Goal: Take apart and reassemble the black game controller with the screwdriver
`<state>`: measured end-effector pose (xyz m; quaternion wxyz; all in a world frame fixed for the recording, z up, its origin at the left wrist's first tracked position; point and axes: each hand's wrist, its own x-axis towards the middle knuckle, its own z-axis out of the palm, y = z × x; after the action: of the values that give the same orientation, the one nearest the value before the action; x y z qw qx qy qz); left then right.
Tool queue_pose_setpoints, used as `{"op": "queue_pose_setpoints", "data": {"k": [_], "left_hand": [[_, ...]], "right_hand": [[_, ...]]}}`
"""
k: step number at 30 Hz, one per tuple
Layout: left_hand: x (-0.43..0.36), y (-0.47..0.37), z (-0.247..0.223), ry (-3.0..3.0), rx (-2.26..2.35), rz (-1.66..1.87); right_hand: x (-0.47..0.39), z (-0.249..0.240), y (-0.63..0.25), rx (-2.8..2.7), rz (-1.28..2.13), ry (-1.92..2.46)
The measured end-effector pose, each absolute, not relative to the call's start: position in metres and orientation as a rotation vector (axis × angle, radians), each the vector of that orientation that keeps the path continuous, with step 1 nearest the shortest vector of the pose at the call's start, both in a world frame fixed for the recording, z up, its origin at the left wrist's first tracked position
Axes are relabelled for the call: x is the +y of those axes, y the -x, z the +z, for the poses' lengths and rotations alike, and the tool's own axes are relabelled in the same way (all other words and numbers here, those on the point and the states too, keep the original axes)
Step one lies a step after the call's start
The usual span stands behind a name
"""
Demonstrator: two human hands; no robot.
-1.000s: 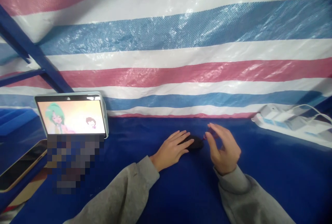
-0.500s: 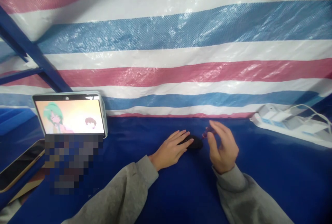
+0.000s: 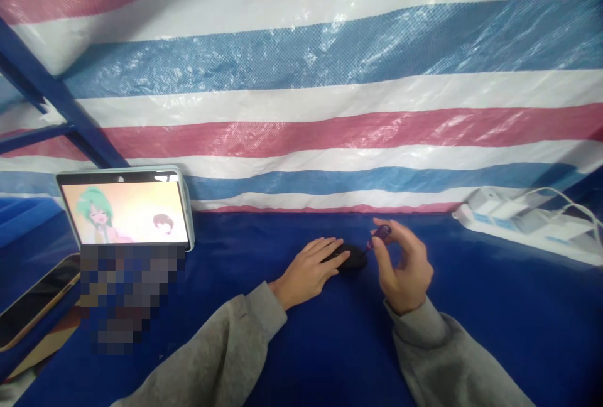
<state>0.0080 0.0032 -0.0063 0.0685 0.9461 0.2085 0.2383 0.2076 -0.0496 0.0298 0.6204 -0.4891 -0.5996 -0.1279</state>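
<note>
1. And there it is: the purple tool [image 3: 385, 232] shows more of its handle now than a moment ago, its rounded end swung up and out beyond the thumb. That suggests the grip is being rolled or reset, with the tool kept at the mouse [image 3: 354, 257].

2. Right hand [image 3: 409, 269], right of centre: narrow at the fingertips, thumb and fingers pinching the tool, with a rounded gap behind the pinch. The tool leans, its thin end down towards the mouse's right edge; whether the two touch, I cannot tell.

3. Left hand [image 3: 306, 272], just about where it was: open and fairly flat, fingers stretched over the mouse's left side, touching it. It looks like a steadying hold.

4. The mouse, dark and low, sits on the blue table [image 3: 330, 350], between the hands, just below the centre of the frame.

5. Out at the edges: a lit tablet [image 3: 127, 212] stands left of centre, a phone [image 3: 38, 297] lies at lower left, and a white power strip [image 3: 532, 244] sits at the right.
</note>
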Motion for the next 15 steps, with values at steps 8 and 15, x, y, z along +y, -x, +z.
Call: {"op": "queue_pose_setpoints", "data": {"k": [8,15], "left_hand": [[0.0032,-0.0085,-0.0058,-2.874,0.623,0.706],[0.0036,-0.0081,-0.0075,-2.855,0.633,0.705]], "right_hand": [[-0.0498,0.0282,-0.2093,-1.395,-0.318,1.073],[-0.0492,0.0300,-0.2117,-1.376,-0.358,1.075]]}}
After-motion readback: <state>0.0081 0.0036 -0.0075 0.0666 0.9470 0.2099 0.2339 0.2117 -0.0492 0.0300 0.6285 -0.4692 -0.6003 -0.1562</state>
